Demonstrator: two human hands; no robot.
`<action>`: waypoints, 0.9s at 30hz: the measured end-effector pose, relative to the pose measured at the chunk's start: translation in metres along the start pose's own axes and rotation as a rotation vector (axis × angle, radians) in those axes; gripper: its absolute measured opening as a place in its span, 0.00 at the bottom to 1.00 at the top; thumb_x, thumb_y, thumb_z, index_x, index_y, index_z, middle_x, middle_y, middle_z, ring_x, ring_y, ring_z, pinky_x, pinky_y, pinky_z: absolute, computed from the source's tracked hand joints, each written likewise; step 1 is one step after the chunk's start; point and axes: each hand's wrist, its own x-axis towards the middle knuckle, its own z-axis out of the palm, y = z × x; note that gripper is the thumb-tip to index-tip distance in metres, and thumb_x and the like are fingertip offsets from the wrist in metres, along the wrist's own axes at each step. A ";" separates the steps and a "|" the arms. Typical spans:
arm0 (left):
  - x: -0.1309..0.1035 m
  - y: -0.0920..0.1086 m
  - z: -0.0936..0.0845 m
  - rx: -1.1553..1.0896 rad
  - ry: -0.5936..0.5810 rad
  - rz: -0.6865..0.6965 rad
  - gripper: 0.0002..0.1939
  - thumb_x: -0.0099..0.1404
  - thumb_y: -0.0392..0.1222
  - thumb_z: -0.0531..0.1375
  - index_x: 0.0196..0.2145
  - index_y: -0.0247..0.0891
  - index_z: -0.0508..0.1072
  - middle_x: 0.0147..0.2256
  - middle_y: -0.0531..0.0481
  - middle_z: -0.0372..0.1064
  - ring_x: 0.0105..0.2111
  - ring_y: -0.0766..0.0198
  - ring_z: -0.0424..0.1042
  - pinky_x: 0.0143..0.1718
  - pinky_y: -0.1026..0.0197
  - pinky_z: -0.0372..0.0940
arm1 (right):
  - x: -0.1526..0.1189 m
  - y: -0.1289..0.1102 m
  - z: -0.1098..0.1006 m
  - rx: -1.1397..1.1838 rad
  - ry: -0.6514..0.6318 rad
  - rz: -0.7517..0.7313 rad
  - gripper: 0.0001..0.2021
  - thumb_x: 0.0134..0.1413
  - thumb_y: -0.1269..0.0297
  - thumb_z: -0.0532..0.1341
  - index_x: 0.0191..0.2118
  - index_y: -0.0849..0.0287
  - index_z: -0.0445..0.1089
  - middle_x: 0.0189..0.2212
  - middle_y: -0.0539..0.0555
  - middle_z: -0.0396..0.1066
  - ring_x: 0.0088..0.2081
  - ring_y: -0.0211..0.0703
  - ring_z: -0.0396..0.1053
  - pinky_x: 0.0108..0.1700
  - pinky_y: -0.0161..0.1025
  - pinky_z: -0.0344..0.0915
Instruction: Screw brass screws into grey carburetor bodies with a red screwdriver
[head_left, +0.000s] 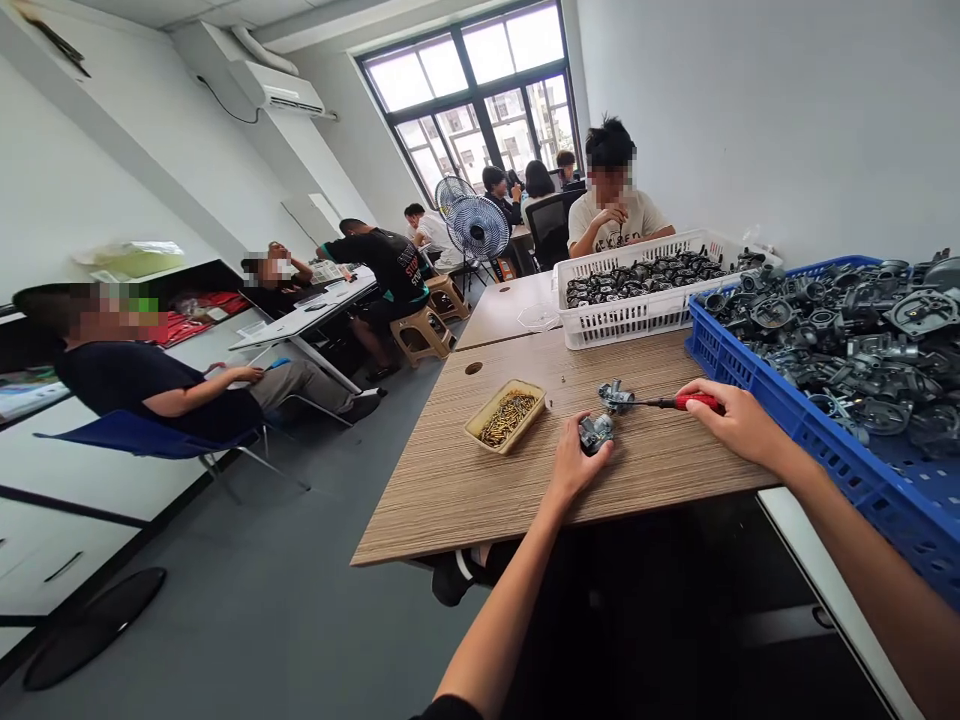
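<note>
A small dark-grey cast-metal carburettor part (596, 433) is gripped on the wood-grain laminate counter (450, 480) by the left hand (576, 462), whose fingers are curled around its lower side; the part sits at the hand's 1 o'clock. At 12 o'clock of that part, just beside it, a second silvery-grey metal piece (615, 396) with stubby projections is met by the thin dark shaft of a red-handled screwdriver (679, 402). The screwdriver's handle is clasped in the right hand (739, 422), fingers closed over it, and the shaft is pointed toward 9 o'clock from that hand. The two hands are held near each other, apart, with both metal pieces between them.

At 9 o'clock of the gripped part, near but not touching, a shallow tan rectangular tray (480, 420) filled with small brass-coloured screws is seen. At 12 o'clock, farther back on the counter, a white slatted plastic crate (637, 310) loaded with dark metal castings is placed. At 3 o'clock, a blue perforated plastic crate (825, 440) heaped with grey, rough-surfaced round and angular housings is set against the counter's edge, just beside the right hand. A round cable hole (473, 368) is cut into the counter beyond the tray. Other people are seated at tables in the room behind, and a standing fan (478, 227) is placed among them.
</note>
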 end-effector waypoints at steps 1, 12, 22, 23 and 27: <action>0.000 -0.001 0.000 0.000 0.001 0.005 0.27 0.62 0.45 0.64 0.57 0.40 0.65 0.52 0.42 0.69 0.53 0.53 0.69 0.58 0.51 0.63 | -0.002 -0.006 -0.003 -0.002 -0.020 -0.002 0.16 0.64 0.54 0.53 0.42 0.56 0.75 0.37 0.53 0.79 0.38 0.45 0.73 0.41 0.39 0.63; -0.002 -0.003 0.002 0.013 0.017 -0.007 0.22 0.66 0.45 0.60 0.56 0.40 0.65 0.50 0.42 0.70 0.51 0.54 0.70 0.56 0.51 0.64 | -0.012 -0.033 0.000 -0.062 -0.290 0.033 0.20 0.68 0.48 0.51 0.40 0.54 0.75 0.33 0.52 0.77 0.35 0.45 0.71 0.37 0.39 0.59; -0.003 -0.004 0.002 0.034 0.011 -0.015 0.22 0.66 0.47 0.60 0.56 0.40 0.65 0.49 0.43 0.71 0.50 0.55 0.70 0.55 0.52 0.64 | -0.012 -0.030 0.009 -0.079 -0.281 0.022 0.19 0.68 0.49 0.51 0.39 0.54 0.75 0.32 0.52 0.77 0.33 0.45 0.70 0.36 0.39 0.58; -0.003 -0.003 0.002 0.038 0.009 -0.016 0.22 0.67 0.47 0.59 0.56 0.40 0.65 0.49 0.43 0.71 0.50 0.55 0.70 0.55 0.52 0.64 | -0.012 -0.030 0.009 -0.081 -0.278 0.024 0.19 0.68 0.49 0.51 0.39 0.54 0.75 0.31 0.52 0.77 0.33 0.45 0.70 0.36 0.39 0.58; -0.003 -0.002 0.001 0.053 0.005 -0.024 0.22 0.67 0.47 0.60 0.56 0.41 0.65 0.48 0.43 0.72 0.49 0.55 0.70 0.55 0.51 0.65 | -0.012 -0.029 0.012 -0.078 -0.268 0.008 0.19 0.68 0.50 0.51 0.38 0.53 0.76 0.30 0.51 0.77 0.32 0.45 0.71 0.35 0.38 0.59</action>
